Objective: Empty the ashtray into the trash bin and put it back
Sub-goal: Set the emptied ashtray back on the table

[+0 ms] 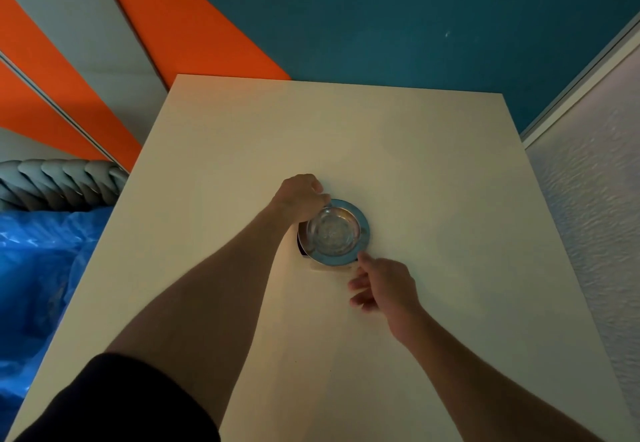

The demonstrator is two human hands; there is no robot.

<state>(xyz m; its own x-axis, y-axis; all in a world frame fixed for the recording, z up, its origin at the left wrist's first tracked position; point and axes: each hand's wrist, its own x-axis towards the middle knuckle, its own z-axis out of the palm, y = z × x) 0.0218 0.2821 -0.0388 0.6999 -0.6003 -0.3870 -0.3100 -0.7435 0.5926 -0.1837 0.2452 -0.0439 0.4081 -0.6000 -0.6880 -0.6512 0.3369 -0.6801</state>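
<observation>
At frame center on white table (415, 171): left hand (300, 199) pinching ashtray (334, 232) rim, right hand (384, 285) loosely curled, fingertip touching.

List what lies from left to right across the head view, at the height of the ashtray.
Blue plastic bag → left hand, fingers on the ashtray's far-left rim → metal ashtray on the table → right hand, fingertip at the near rim → white textured wall.
</observation>
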